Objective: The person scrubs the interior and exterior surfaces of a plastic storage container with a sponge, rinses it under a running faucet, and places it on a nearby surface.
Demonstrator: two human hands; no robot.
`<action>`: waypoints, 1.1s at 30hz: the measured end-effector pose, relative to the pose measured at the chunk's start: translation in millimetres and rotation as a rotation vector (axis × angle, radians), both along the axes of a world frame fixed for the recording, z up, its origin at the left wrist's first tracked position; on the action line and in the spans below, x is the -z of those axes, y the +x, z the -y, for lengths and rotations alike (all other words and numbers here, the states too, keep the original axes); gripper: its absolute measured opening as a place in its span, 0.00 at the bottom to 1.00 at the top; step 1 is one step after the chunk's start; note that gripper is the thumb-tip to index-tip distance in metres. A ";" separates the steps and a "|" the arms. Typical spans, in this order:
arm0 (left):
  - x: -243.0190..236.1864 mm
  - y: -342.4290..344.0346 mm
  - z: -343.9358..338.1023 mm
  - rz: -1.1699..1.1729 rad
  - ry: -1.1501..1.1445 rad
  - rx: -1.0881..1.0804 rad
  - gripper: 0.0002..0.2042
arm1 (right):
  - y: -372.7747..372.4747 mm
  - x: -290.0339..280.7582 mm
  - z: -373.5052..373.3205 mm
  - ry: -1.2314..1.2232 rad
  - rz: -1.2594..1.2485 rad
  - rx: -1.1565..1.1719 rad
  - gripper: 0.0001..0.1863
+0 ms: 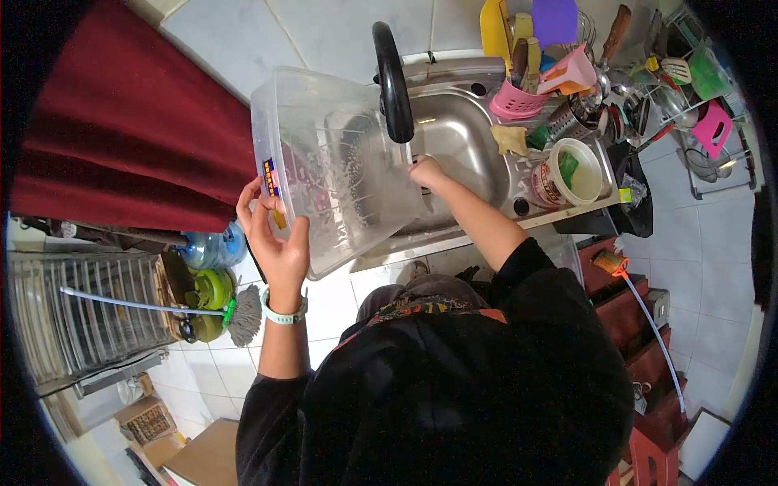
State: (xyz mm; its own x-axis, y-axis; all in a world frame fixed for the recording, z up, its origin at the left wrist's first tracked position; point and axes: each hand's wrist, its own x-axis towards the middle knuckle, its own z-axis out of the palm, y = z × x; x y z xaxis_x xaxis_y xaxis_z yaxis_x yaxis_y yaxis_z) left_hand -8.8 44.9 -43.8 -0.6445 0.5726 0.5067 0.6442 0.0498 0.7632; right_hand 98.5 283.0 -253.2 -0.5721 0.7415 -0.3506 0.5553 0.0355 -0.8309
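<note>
A large clear plastic bin (324, 174) is tilted on its side over the left part of the steel sink (466, 138), with water drops on its walls. My left hand (279, 243) grips its left rim, next to a small dark label, with the thumb apart from the fingers. At the bin's right edge, over the basin, my right hand (427, 173) is closed against it; its fingertips are partly hidden. The black faucet (395, 85) arches down beside the bin, in front of its upper right part.
Right of the basin stand a white tub (577, 172), a yellowish cloth (509, 139) and a pink utensil basket (519, 101). More utensils crowd the rack behind. A dark red curtain (146, 121) hangs at left, above a blue water bottle (215, 247) and a mop (245, 316).
</note>
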 end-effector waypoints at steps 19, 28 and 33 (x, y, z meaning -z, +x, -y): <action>-25.1 67.5 -4.2 -0.298 -0.119 -0.047 0.09 | -6.0 -110.0 4.0 0.129 0.076 -0.891 0.21; -34.0 71.8 -11.8 -0.283 -0.141 -0.006 0.13 | -8.5 -102.9 6.6 0.260 -0.039 -0.684 0.17; -33.3 74.6 -21.5 -0.355 -0.150 0.062 0.14 | -7.1 -102.9 3.8 0.375 -0.019 -0.704 0.15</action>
State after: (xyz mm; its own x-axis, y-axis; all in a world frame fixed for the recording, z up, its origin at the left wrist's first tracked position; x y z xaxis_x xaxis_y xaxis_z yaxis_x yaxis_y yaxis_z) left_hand 65.8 66.4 -10.5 -0.4060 0.6894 0.5999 0.8723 0.0966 0.4793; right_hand 91.4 279.2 -150.3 -0.9533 0.2702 -0.1352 0.2844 0.6517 -0.7031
